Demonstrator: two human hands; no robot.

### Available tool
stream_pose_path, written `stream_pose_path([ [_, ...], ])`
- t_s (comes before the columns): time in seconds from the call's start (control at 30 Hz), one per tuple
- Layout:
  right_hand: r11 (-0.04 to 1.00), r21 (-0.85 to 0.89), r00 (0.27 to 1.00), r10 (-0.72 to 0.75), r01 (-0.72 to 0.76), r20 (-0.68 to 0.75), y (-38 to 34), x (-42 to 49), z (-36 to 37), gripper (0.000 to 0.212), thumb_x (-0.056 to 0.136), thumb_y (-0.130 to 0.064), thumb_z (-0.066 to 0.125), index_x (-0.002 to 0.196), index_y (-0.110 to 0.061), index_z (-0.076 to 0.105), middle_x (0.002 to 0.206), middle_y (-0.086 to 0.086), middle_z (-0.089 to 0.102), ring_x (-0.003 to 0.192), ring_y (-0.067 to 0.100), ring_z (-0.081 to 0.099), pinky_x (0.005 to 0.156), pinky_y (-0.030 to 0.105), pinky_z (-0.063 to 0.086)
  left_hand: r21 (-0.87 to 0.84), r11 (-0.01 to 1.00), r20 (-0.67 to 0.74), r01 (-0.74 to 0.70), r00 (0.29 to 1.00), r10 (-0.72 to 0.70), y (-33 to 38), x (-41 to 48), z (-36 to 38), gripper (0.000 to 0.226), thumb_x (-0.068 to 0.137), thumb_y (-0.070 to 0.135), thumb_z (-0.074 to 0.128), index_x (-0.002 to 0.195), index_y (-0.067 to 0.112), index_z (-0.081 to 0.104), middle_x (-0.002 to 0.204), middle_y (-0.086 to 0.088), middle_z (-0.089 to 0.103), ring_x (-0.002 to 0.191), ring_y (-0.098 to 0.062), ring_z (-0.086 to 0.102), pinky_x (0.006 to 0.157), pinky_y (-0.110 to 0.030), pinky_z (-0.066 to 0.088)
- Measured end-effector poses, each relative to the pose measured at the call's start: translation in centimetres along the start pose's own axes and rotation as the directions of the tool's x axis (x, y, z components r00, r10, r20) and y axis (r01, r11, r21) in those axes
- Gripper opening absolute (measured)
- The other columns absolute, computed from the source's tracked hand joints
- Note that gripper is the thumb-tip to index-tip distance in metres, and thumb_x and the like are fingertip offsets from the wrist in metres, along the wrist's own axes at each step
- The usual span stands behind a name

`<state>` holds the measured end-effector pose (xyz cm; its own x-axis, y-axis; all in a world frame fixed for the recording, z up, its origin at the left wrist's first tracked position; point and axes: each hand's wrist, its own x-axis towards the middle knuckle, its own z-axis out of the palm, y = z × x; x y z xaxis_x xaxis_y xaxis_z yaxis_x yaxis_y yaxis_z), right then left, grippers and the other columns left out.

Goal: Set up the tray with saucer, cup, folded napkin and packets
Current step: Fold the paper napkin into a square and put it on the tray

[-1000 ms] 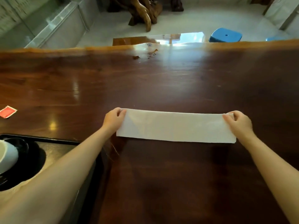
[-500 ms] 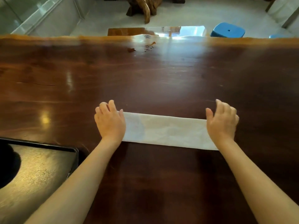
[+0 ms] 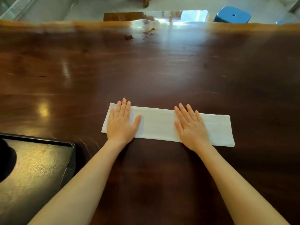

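Note:
A white napkin (image 3: 159, 124), folded into a long narrow strip, lies flat on the dark wooden table (image 3: 146, 70). My left hand (image 3: 121, 122) rests palm down on its left end, fingers spread. My right hand (image 3: 190, 129) lies palm down on the strip right of its middle, leaving the right end uncovered. Neither hand grips anything. At the lower left sits a black tray (image 3: 71, 153), and the dark edge of a saucer (image 3: 6, 161) shows at the frame's left border. The cup and the packets are out of view.
The table's far edge (image 3: 97, 23) runs across the top. Beyond it stand a blue stool (image 3: 232, 14) and a glossy low wooden table (image 3: 123, 16) on a pale floor. Small brown marks (image 3: 147, 32) dot the tabletop's far middle.
My hands let go of the napkin's far corners and now lie flat on it, both shifted inward along the strip. The view has tilted, so the cup and the red packet have left the frame.

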<state>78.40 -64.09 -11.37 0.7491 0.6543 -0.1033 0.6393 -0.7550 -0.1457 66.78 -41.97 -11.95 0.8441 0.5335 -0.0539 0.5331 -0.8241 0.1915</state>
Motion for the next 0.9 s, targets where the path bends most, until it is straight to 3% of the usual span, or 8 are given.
stream_pose_path([
  [0.2, 0.976, 0.003, 0.976, 0.218, -0.218, 0.027, 7.6, -3.0, -1.1, 0.058, 0.095, -0.047, 0.008, 0.149, -0.026, 0.001, 0.159, -0.007, -0.002, 0.144, 0.011, -0.011, 0.117, 0.031, -0.008, -0.014, 0.999, -0.001, -0.049, 0.999, 0.049, -1.2, 0.0, -0.5, 0.076, 0.089, 0.062, 0.017, 0.149, 0.014, 0.011, 0.159, 0.000, 0.005, 0.146, -0.013, -0.002, 0.118, -0.029, -0.005],
  [0.5, 0.938, 0.036, 0.939, 0.343, -0.344, 0.023, 4.0, -7.8, -0.2, 0.061, 0.096, -0.045, 0.012, 0.148, -0.017, -0.004, 0.159, 0.001, -0.007, 0.145, 0.015, -0.012, 0.119, 0.034, -0.004, -0.007, 0.985, 0.113, -0.174, 0.978, 0.174, -2.4, 1.3, -1.3, 0.074, 0.091, 0.061, 0.021, 0.149, 0.019, 0.005, 0.159, 0.004, -0.002, 0.145, -0.008, -0.008, 0.115, -0.025, -0.010],
  [0.63, 0.893, 0.243, 0.920, 0.392, -0.378, -0.009, 1.7, -10.3, -1.0, 0.063, 0.098, -0.033, 0.034, 0.150, -0.012, 0.005, 0.159, 0.005, -0.003, 0.146, 0.018, -0.009, 0.118, 0.034, -0.003, 0.025, 0.972, 0.269, -0.234, 0.938, 0.219, -3.1, 2.2, -2.8, 0.073, 0.092, 0.059, 0.022, 0.149, 0.019, 0.000, 0.159, 0.003, -0.006, 0.145, -0.010, -0.011, 0.118, -0.030, -0.007],
  [0.7, 0.825, 0.334, 0.850, 0.514, -0.456, -0.110, 1.7, -11.9, -2.0, 0.066, 0.092, -0.023, 0.051, 0.147, -0.008, 0.018, 0.158, 0.010, 0.013, 0.146, 0.025, 0.007, 0.117, 0.036, 0.009, 0.056, 0.967, 0.268, -0.248, 0.937, 0.225, -2.4, 2.1, -3.6, 0.069, 0.095, 0.053, 0.024, 0.149, 0.017, 0.001, 0.159, 0.000, -0.005, 0.145, -0.014, -0.009, 0.119, -0.033, -0.005],
  [0.77, 0.699, 0.399, 0.711, 0.688, -0.594, -0.146, 1.5, -13.4, -2.9, 0.066, 0.085, -0.020, 0.063, 0.140, -0.004, 0.032, 0.145, 0.018, 0.034, 0.134, 0.033, 0.029, 0.108, 0.043, 0.031, 0.069, 0.939, 0.202, -0.337, 0.926, 0.318, -0.2, 0.5, -3.9, 0.061, 0.098, 0.043, 0.026, 0.149, 0.016, 0.004, 0.159, -0.004, -0.001, 0.146, -0.018, -0.005, 0.118, -0.034, -0.003],
  [0.83, 0.547, 0.477, 0.616, 0.788, -0.688, -0.016, 0.9, -14.2, -3.7, 0.068, 0.082, -0.024, 0.068, 0.137, 0.000, 0.035, 0.136, 0.021, 0.040, 0.125, 0.036, 0.035, 0.099, 0.045, 0.039, 0.028, 0.866, 0.175, -0.500, 0.855, 0.488, 3.5, -2.6, -3.1, 0.057, 0.100, 0.036, 0.027, 0.149, 0.015, 0.006, 0.159, -0.007, 0.002, 0.146, -0.023, -0.002, 0.117, -0.033, -0.003],
  [0.9, 0.427, 0.524, 0.565, 0.815, -0.736, 0.129, 0.1, -14.3, -4.1, 0.071, 0.080, -0.027, 0.069, 0.135, 0.002, 0.035, 0.135, 0.022, 0.038, 0.122, 0.038, 0.037, 0.095, 0.046, 0.040, -0.046, 0.824, 0.227, -0.564, 0.797, 0.559, 6.8, -5.9, -1.5, 0.056, 0.100, 0.036, 0.025, 0.149, 0.017, 0.003, 0.159, -0.004, -0.001, 0.146, -0.020, -0.006, 0.116, -0.032, -0.009],
])
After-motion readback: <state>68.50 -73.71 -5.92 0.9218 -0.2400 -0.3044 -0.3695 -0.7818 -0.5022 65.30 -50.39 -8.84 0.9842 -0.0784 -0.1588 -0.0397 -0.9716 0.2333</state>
